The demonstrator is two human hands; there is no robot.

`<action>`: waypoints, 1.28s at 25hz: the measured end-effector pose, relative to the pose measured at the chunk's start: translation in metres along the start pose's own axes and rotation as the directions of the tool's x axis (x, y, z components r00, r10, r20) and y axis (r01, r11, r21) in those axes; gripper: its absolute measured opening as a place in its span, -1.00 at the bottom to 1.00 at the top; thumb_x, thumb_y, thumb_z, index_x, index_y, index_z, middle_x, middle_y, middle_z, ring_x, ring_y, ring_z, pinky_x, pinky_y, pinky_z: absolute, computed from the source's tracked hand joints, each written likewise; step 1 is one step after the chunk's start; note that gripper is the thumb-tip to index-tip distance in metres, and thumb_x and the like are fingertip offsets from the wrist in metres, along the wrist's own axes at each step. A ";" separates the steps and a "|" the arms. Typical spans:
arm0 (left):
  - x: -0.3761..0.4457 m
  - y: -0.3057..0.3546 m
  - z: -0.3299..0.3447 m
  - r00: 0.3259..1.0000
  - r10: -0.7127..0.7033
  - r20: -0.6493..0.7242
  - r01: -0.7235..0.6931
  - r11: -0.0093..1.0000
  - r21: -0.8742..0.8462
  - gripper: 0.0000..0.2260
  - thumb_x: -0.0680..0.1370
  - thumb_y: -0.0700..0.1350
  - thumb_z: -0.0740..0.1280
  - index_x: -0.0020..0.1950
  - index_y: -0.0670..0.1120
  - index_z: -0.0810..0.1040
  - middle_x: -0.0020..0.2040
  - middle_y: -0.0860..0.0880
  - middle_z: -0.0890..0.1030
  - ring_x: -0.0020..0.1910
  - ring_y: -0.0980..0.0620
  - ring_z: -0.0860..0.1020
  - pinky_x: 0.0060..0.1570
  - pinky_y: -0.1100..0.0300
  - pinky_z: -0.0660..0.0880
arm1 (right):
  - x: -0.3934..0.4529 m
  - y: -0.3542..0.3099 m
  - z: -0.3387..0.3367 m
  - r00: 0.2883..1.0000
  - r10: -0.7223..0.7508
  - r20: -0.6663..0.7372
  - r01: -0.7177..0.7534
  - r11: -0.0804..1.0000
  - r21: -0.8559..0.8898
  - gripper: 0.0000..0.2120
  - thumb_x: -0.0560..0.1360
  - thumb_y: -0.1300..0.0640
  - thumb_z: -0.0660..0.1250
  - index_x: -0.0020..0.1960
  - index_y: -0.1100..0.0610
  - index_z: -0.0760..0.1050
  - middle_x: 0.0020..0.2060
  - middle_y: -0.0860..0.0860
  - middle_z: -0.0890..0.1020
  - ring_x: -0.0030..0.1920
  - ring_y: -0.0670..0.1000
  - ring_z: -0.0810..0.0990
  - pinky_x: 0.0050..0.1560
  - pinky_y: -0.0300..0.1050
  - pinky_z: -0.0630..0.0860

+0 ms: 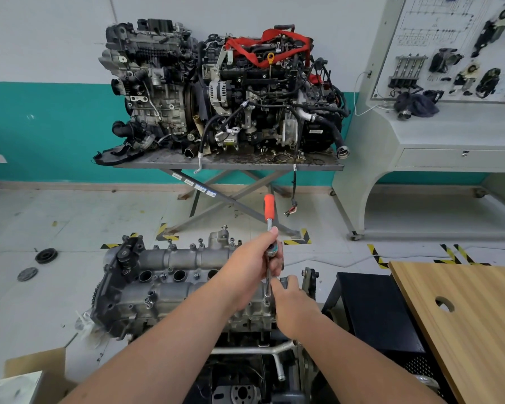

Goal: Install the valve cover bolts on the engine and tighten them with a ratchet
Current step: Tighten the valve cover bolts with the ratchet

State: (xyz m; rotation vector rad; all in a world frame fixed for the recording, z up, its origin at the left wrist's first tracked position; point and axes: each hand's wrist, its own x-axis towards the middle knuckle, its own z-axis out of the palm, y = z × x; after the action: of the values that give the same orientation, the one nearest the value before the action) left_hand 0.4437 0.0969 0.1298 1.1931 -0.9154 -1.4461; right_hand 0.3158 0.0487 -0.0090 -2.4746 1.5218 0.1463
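Observation:
The grey engine (164, 287) with its valve cover stands low in the middle of the view. Several bolts (200, 242) stick up along the cover's far edge. A ratchet with an orange handle (269, 207) points away from me, and its extension bar (268, 282) runs down to the cover's right end. My left hand (252, 265) grips the ratchet at its head. My right hand (293, 304) pinches the lower end of the extension bar, close to the socket, which sits on the cover. The bolt under the socket is hidden.
Two other engines (216, 91) sit on a scissor-leg table (228, 164) at the wall. A wooden board (464, 316) lies at the right over a black box (373, 310). A display panel stand (449, 83) is at the far right. Round parts (45, 256) lie on the floor at the left.

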 end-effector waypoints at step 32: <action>0.012 0.004 0.020 0.966 0.028 -0.256 -0.064 0.989 -0.136 -0.57 0.64 -0.02 0.18 -0.43 -0.05 0.27 -0.51 0.01 0.19 -0.51 0.04 0.12 -0.40 0.14 0.07 | 0.000 0.000 -0.002 1.000 -0.005 0.007 0.005 1.000 0.009 -0.35 0.43 0.30 0.32 0.42 0.02 0.13 0.21 0.15 0.25 -0.12 0.12 0.47 -0.14 0.04 0.57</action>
State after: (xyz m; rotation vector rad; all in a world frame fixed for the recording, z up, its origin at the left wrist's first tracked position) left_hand 0.4250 0.0835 0.1355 1.2082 -0.6482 -1.2649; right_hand 0.3158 0.0486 -0.0067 -2.4681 1.5103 0.1477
